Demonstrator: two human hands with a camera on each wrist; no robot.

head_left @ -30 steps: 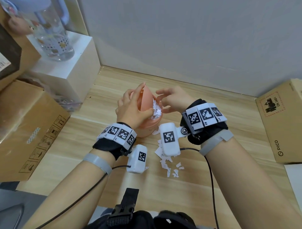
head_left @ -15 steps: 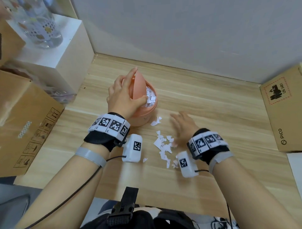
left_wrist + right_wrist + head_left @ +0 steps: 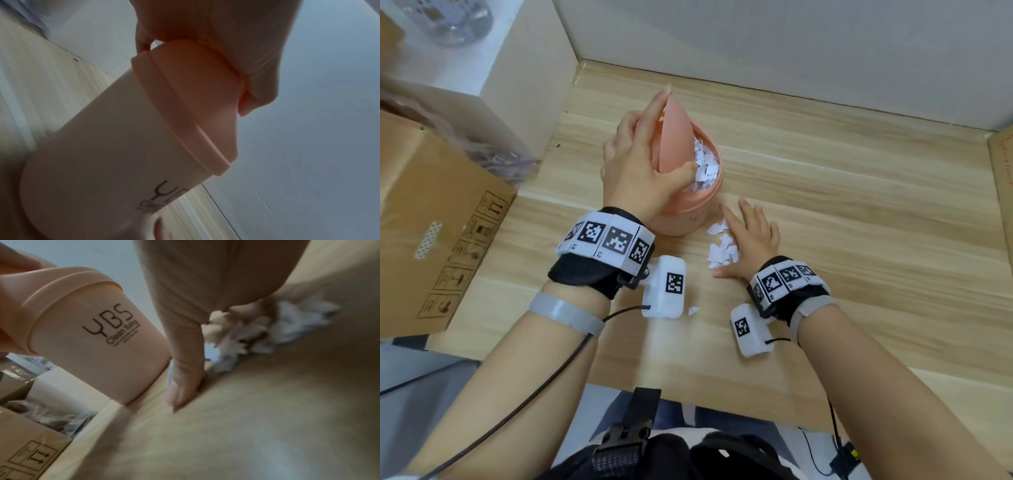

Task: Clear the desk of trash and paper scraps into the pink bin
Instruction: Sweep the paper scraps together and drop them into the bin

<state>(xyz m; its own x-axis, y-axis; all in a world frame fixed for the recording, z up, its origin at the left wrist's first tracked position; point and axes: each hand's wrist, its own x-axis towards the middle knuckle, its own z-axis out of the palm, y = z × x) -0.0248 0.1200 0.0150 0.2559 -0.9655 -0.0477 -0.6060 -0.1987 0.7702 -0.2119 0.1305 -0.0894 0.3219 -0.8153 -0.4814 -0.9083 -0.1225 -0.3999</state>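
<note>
Right hand (image 3: 751, 240) now flat over paper scraps (image 3: 722, 251), left hand (image 3: 640, 171) tilting bin lid (image 3: 676, 137)

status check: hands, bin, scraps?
Left hand holds the small pink plastic bin's swing lid tipped open. Right hand flat on torn white paper scraps on the wooden desk. One stray scrap nearer the body.

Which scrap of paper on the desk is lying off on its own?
The small white scrap beside the left wrist camera, nearest the desk's front edge. The other scraps sit bunched under the right hand near the pink bin.
</note>
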